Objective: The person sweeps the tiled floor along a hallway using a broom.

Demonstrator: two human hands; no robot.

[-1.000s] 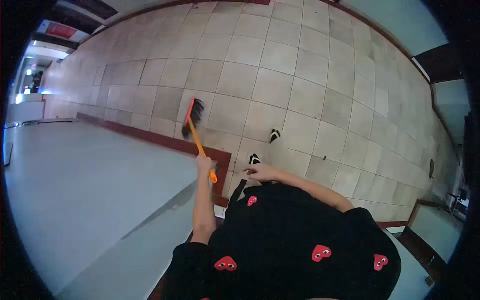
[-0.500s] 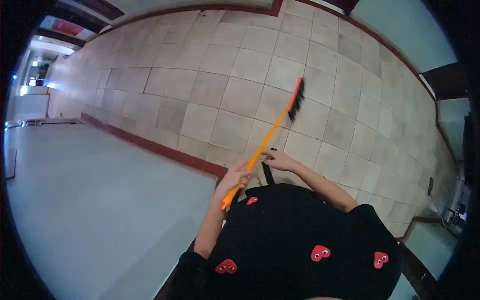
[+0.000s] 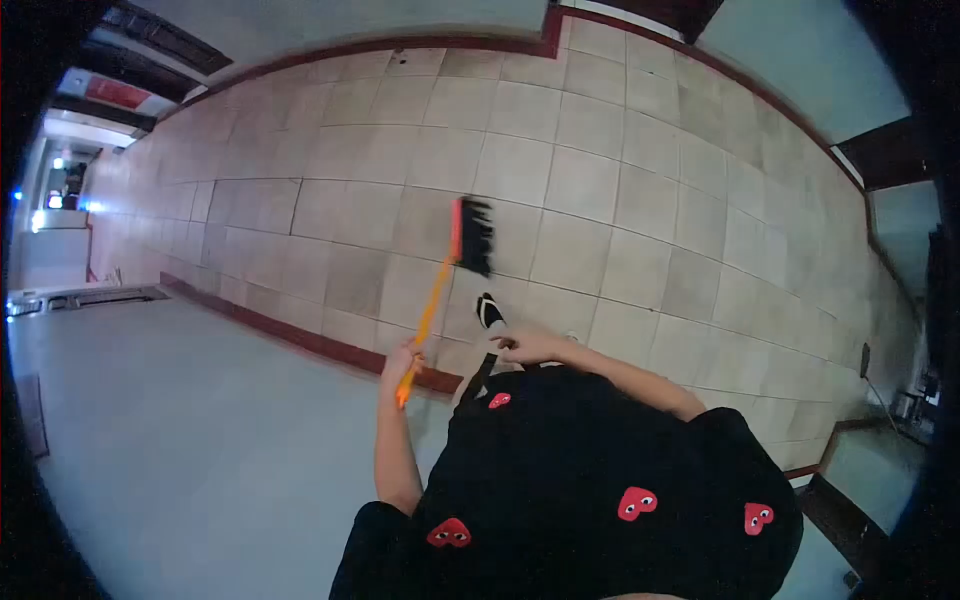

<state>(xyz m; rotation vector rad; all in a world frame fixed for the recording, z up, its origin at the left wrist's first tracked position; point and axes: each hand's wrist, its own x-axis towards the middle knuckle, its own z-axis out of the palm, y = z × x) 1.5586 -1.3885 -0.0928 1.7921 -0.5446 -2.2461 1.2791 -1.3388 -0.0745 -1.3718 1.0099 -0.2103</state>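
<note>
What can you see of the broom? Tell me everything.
The broom has an orange, plastic-looking handle, a red-pink head and blurred black bristles. It slants forward, bristles facing right in the picture. The left hand grips the handle close to its near end; the head appears over the tiled floor, but whether the bristles touch it I can't tell.

Head view, single: wide-angle, head-worn, facing forward and steeply down. Nearest, the black shirt [image 3: 560, 470] across the bottom; beyond it, the left hand [image 3: 403, 360] and right hand [image 3: 527, 346] at middle range; farthest, the tiled floor [image 3: 570, 180], seen to its far edge.
</note>
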